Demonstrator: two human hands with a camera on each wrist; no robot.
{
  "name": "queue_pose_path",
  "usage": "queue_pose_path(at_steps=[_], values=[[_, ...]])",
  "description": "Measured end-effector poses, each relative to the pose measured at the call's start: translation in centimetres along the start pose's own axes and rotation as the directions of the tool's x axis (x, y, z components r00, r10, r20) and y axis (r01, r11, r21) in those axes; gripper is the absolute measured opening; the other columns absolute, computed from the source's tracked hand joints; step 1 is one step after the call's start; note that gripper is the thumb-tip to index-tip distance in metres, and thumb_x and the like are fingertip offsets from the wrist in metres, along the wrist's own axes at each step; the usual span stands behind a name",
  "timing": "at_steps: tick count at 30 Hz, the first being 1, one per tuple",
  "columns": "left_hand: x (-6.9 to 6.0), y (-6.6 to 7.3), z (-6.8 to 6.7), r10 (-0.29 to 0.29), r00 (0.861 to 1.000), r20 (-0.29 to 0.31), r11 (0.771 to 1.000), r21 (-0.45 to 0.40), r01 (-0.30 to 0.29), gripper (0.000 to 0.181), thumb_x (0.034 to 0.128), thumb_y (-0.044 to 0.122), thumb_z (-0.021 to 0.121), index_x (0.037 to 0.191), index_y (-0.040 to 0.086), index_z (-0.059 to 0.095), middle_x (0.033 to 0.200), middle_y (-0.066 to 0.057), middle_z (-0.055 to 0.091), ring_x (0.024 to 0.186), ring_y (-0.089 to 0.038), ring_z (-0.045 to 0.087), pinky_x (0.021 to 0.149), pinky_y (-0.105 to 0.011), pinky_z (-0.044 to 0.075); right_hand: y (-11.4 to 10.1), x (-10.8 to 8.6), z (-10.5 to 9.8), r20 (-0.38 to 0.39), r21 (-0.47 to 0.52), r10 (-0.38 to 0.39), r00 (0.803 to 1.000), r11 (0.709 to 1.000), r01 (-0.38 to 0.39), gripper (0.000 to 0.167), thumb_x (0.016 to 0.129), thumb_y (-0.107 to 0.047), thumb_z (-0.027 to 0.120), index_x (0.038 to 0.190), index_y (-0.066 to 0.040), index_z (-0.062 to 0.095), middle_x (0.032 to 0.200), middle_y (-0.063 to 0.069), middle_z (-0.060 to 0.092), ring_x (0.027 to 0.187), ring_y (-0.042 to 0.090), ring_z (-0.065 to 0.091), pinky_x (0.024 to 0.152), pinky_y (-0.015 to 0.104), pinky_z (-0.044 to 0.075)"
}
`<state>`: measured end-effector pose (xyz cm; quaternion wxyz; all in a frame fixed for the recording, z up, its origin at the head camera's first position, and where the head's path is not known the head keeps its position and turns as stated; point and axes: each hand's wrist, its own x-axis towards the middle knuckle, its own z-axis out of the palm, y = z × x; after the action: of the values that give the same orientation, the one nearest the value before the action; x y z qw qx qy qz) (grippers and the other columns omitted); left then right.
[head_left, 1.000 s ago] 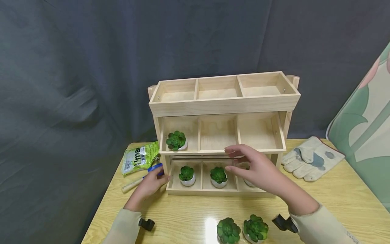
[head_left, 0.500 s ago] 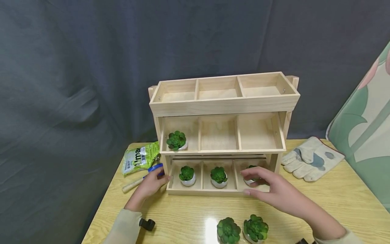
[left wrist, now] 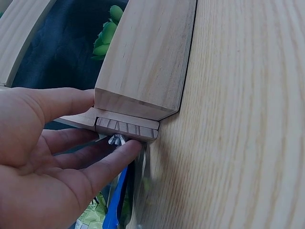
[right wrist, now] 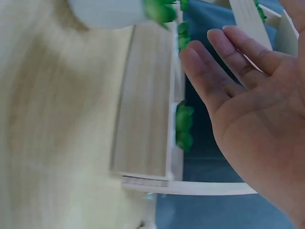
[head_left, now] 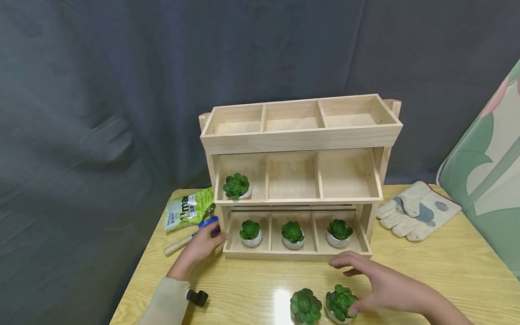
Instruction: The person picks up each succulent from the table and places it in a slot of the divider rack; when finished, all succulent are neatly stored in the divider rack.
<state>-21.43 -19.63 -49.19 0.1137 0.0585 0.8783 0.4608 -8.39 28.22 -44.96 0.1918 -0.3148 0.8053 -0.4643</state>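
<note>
I've got my left hand [head_left: 204, 243] pinching the pale wooden three-tier shelf [head_left: 300, 143], right hand [head_left: 386, 286] loose-fingered by a white-potted green succulent [head_left: 338, 299], thumb maybe touching, can't tell.

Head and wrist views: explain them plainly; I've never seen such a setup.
No machine: a person works bare-handed. One picture comes from a camera on the head, the others from one on each wrist. On the table stands a wooden shelf, with one plant in its middle tier and three plants in its bottom tier. Two more plants stand in front, a packet lies left, at least one glove right. The left hand grips the shelf's lower corner. The right hand, empty, is by a front plant.
</note>
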Motion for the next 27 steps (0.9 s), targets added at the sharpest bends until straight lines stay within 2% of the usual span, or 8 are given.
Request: queue_pose_path(at_steps=[2,5,11,19,23,27], values=[[0.1,0.0,0.0,0.003,1.0,-0.002,1.0,-0.002,-0.003,0.06,0.106,0.024,0.069,0.16,0.008,0.05,0.154,-0.023,0.06,0.137,-0.043,0.063,0.11,-0.057,0.056,0.7,-0.3,0.4,0.017,0.018,-0.001,1.0,1.0,0.001,0.084,0.09,-0.027,0.088,0.16,-0.02,0.042,0.157,0.019,0.047,0.139,-0.004,0.051,0.108,0.022,0.054],[0.1,0.1,0.1,0.007,1.0,-0.003,1.0,-0.006,-0.007,0.06,0.106,0.023,0.069,0.16,0.008,0.049,0.153,-0.023,0.06,0.137,-0.043,0.063,0.109,-0.056,0.057,1.6,-0.6,1.0,0.027,0.05,0.002,1.0,0.999,-0.003,0.089,0.09,-0.025,0.088,0.162,-0.014,0.038,0.156,0.027,0.044,0.14,-0.003,0.05,0.108,0.021,0.053],[0.0,0.0,0.1,0.007,1.0,0.002,1.0,-0.019,-0.007,0.06,0.1061,0.023,0.069,0.16,0.007,0.05,0.153,-0.023,0.061,0.137,-0.043,0.063,0.108,-0.056,0.057,3.1,-1.2,1.8,0.096,0.186,0.09,0.991,0.977,-0.107,0.084,0.094,-0.02,0.083,0.162,-0.008,0.035,0.156,0.032,0.042,0.132,-0.009,0.049,0.103,0.015,0.051],[0.0,-0.1,0.2,-0.009,1.0,-0.001,0.999,-0.032,0.009,0.06,0.106,0.022,0.069,0.161,0.008,0.049,0.154,-0.021,0.061,0.138,-0.042,0.063,0.109,-0.055,0.057,4.2,-0.9,2.9,0.127,0.229,0.223,0.967,0.941,-0.247,0.069,0.096,-0.019,0.081,0.156,-0.018,0.046,0.153,0.016,0.05,0.122,-0.006,0.052,0.096,0.015,0.047],[0.0,-0.1,0.2,-0.012,1.0,0.0,0.999,-0.036,0.012,0.061,0.1057,0.022,0.07,0.161,0.008,0.049,0.154,-0.021,0.061,0.138,-0.042,0.063,0.108,-0.055,0.057,4.4,-0.8,3.4,0.132,0.283,0.202,0.97,0.931,-0.232,0.065,0.096,-0.016,0.081,0.152,-0.013,0.048,0.147,0.015,0.053,0.122,-0.001,0.056,0.097,0.015,0.047],[0.0,0.0,0.1,-0.003,1.0,0.001,1.0,-0.027,0.003,0.06,0.1059,0.021,0.069,0.161,0.007,0.049,0.153,-0.022,0.061,0.136,-0.043,0.064,0.107,-0.055,0.058,4.4,-0.6,3.6,0.15,0.358,0.188,0.971,0.905,-0.231,0.064,0.095,-0.012,0.081,0.149,-0.008,0.047,0.143,0.014,0.054,0.121,0.003,0.058,0.097,0.015,0.049]])
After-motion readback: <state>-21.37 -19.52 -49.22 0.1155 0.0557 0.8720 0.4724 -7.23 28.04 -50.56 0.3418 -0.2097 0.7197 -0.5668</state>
